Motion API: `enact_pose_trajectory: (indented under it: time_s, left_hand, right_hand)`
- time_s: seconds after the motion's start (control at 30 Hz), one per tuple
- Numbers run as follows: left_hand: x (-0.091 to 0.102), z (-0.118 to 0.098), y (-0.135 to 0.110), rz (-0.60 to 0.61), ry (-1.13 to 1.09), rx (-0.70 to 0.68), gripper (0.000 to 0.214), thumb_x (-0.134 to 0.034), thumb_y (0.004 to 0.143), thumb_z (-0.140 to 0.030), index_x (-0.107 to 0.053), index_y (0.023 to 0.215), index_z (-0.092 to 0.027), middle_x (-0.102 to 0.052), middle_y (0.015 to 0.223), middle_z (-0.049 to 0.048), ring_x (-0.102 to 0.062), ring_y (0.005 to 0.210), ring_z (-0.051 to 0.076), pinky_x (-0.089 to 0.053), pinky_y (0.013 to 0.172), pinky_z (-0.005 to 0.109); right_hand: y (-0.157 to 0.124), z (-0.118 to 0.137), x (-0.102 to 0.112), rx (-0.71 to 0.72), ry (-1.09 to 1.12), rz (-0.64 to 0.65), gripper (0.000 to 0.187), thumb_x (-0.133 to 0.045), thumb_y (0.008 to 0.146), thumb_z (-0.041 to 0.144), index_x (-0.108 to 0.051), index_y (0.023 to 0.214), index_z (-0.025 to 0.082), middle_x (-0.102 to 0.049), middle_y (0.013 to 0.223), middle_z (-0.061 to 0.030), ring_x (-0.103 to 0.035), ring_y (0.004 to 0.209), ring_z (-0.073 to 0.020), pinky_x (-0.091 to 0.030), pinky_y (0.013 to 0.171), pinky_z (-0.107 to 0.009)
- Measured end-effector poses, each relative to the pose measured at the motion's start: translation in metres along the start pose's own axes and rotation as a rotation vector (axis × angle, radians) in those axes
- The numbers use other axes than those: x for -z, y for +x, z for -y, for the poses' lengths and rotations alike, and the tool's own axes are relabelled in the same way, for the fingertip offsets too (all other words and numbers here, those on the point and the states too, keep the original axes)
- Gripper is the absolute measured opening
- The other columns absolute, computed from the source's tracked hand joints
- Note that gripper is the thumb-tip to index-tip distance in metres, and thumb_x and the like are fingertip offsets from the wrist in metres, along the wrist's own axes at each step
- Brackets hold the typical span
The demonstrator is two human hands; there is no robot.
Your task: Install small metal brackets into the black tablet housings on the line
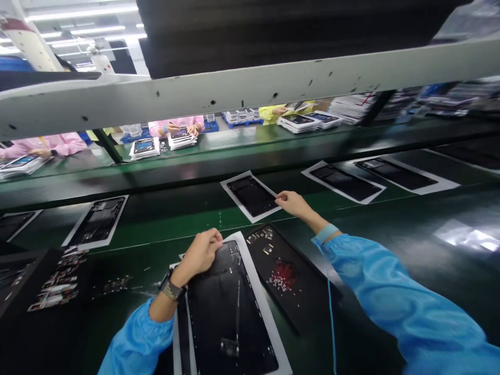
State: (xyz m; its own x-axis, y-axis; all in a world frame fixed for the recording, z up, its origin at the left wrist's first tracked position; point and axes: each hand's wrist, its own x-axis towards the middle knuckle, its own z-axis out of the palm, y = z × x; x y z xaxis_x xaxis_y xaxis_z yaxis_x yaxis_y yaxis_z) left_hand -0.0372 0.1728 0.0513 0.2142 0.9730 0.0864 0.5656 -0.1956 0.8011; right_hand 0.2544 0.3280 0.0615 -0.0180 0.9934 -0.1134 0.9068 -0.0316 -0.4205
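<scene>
A black panel on a white sheet (230,307) lies in front of me. My left hand (201,252), with a watch on the wrist, is closed in a pinch at its top left corner. My right hand (294,203) reaches forward to the conveyor belt (175,219) and pinches the right corner of a second black panel on a white sheet (252,196). A dark tray (287,273) with small red and pale parts sits between my arms, just right of the near panel.
More panels on white sheets ride the belt at the left (97,221) and right (344,182), (398,173). A dark tray of small parts (58,278) lies at the left. Beyond a white rail (250,83), people in pink and yellow sleeves work at stacked trays.
</scene>
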Motion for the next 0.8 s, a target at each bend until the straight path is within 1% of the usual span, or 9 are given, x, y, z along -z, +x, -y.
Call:
enact_pose_trajectory:
  time_s: [0.1, 0.17, 0.27, 0.37, 0.47, 0.53, 0.6, 0.73, 0.8]
  left_hand:
    - [0.038, 0.004, 0.055, 0.064, -0.013, 0.073, 0.006, -0.06, 0.078, -0.02, -0.059, 0.073, -0.017, -0.062, 0.06, -0.0014, -0.055, 0.058, 0.014, -0.038, 0.057, 0.023]
    - [0.069, 0.015, 0.1, 0.054, 0.02, 0.111, 0.008, -0.066, 0.071, -0.022, -0.061, 0.07, -0.017, -0.062, 0.059, -0.0012, -0.055, 0.058, 0.014, -0.038, 0.056, 0.023]
    - [0.113, 0.042, 0.161, 0.003, 0.077, 0.165, 0.012, -0.072, 0.064, -0.022, -0.061, 0.063, -0.016, -0.06, 0.055, -0.0016, -0.053, 0.056, 0.014, -0.038, 0.056, 0.024]
    - [0.141, 0.072, 0.203, -0.021, 0.141, 0.231, 0.018, -0.075, 0.062, -0.02, -0.059, 0.056, -0.016, -0.057, 0.049, -0.0028, -0.051, 0.054, 0.013, -0.039, 0.057, 0.024]
    - [0.148, 0.101, 0.228, -0.04, 0.183, 0.281, 0.02, -0.076, 0.069, -0.022, -0.06, 0.059, -0.015, -0.059, 0.054, -0.0033, -0.054, 0.058, 0.012, -0.043, 0.062, 0.025]
    - [0.144, 0.117, 0.237, -0.065, 0.191, 0.31, 0.021, -0.072, 0.08, -0.026, -0.062, 0.066, -0.014, -0.062, 0.062, -0.0027, -0.057, 0.061, 0.012, -0.047, 0.066, 0.027]
    - [0.136, 0.127, 0.241, -0.118, 0.183, 0.33, 0.021, -0.068, 0.086, -0.028, -0.062, 0.073, -0.013, -0.064, 0.07, -0.0016, -0.06, 0.066, 0.013, -0.05, 0.07, 0.031]
    - [0.119, 0.13, 0.23, -0.341, 0.128, 0.326, 0.003, -0.067, 0.079, -0.012, -0.066, 0.077, -0.014, -0.068, 0.077, 0.0021, -0.063, 0.084, 0.018, -0.047, 0.084, 0.031]
    - [0.112, 0.122, 0.212, -0.455, 0.079, 0.331, 0.008, -0.064, 0.076, -0.008, -0.068, 0.079, -0.014, -0.07, 0.079, 0.0046, -0.064, 0.089, 0.019, -0.046, 0.087, 0.03]
  right_hand:
    - [0.026, -0.009, -0.014, -0.128, -0.082, -0.068, 0.041, -0.054, 0.09, 0.023, -0.061, 0.125, 0.004, -0.06, 0.129, -0.0252, -0.054, 0.122, -0.0357, -0.042, 0.096, -0.038]
    - [0.04, -0.013, -0.023, -0.194, -0.115, -0.09, 0.043, -0.055, 0.091, 0.028, -0.06, 0.126, 0.003, -0.058, 0.131, -0.0276, -0.052, 0.125, -0.0385, -0.042, 0.096, -0.041]
    - [0.06, -0.019, -0.031, -0.255, -0.118, -0.084, 0.044, -0.054, 0.093, 0.039, -0.063, 0.121, 0.005, -0.063, 0.123, -0.0263, -0.057, 0.119, -0.0377, -0.045, 0.092, -0.042]
    - [0.08, -0.024, -0.036, -0.298, -0.086, -0.049, 0.045, -0.057, 0.091, 0.047, -0.067, 0.112, 0.008, -0.069, 0.111, -0.0225, -0.064, 0.11, -0.0358, -0.048, 0.088, -0.041]
    - [0.096, -0.027, -0.043, -0.338, -0.051, -0.012, 0.037, -0.062, 0.088, 0.046, -0.07, 0.101, 0.013, -0.072, 0.101, -0.0185, -0.068, 0.103, -0.034, -0.05, 0.083, -0.04]
    - [0.103, -0.028, -0.049, -0.356, -0.03, 0.01, 0.03, -0.063, 0.087, 0.043, -0.072, 0.095, 0.016, -0.073, 0.097, -0.0165, -0.069, 0.099, -0.0326, -0.052, 0.08, -0.038]
    - [0.106, -0.027, -0.055, -0.362, -0.015, 0.017, 0.027, -0.062, 0.088, 0.041, -0.073, 0.094, 0.016, -0.073, 0.099, -0.0177, -0.069, 0.101, -0.0332, -0.052, 0.082, -0.039]
    - [0.102, -0.018, -0.061, -0.356, 0.03, -0.018, 0.024, -0.063, 0.087, 0.033, -0.071, 0.095, 0.012, -0.069, 0.108, -0.0257, -0.064, 0.111, -0.0391, -0.048, 0.092, -0.047]
    - [0.098, -0.012, -0.059, -0.352, 0.09, -0.042, 0.021, -0.066, 0.084, 0.028, -0.071, 0.094, 0.011, -0.068, 0.108, -0.0276, -0.062, 0.113, -0.041, -0.047, 0.093, -0.049]
